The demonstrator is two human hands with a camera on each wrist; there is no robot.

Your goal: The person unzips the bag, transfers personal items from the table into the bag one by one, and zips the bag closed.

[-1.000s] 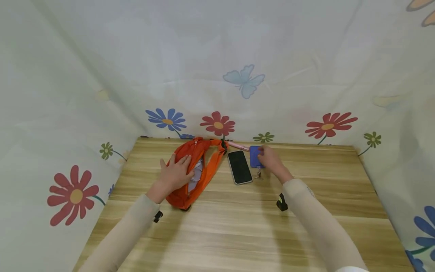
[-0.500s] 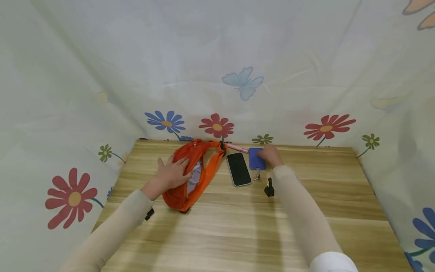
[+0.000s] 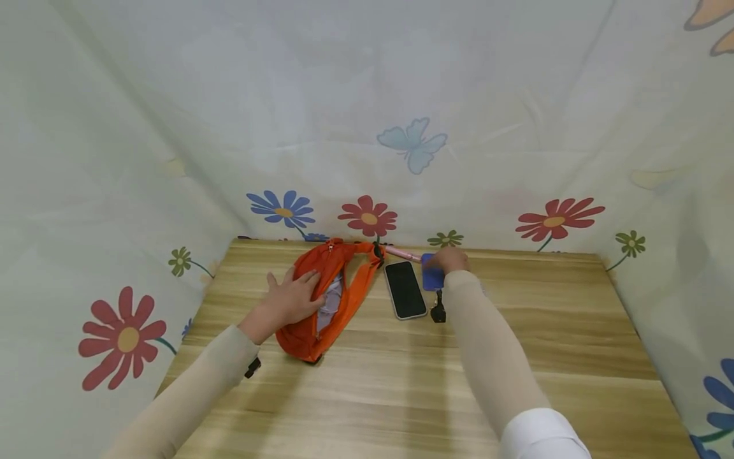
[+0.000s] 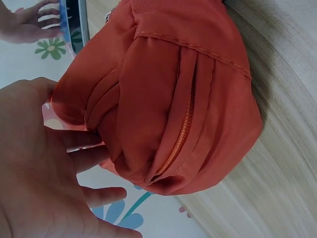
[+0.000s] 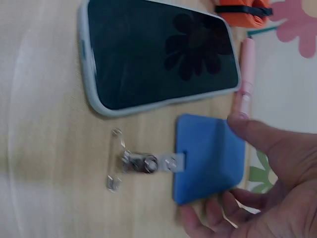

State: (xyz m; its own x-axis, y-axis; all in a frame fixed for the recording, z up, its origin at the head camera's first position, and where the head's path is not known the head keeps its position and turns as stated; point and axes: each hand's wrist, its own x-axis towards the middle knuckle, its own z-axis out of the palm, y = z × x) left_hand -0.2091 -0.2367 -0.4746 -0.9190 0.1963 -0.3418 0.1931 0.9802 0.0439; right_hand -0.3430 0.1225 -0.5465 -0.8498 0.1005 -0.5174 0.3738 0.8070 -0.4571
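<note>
Badge (image 5: pixel 208 158), blue, with metal clip (image 5: pixel 143 162): on the table (image 3: pixel 355 395), right of the phone (image 3: pixel 406 290), short of the wall end; long axis, clip included, roughly fore-and-aft, clip end toward the person. Right hand (image 3: pixel 452 260): directly at it and far the nearer; thumb at one edge, fingers curled at the opposite edge, gripping. Left hand (image 3: pixel 290 299): fingers spread and straight, resting on the bag (image 4: pixel 163 109), well apart from the badge, phone between. Bag: orange, unzipped, mouth facing the phone side. Pen (image 3: pixel 403 254), pink: beyond the phone, lying crosswise, one end near the badge. Brands, labels, writing: none legible on any item.
</note>
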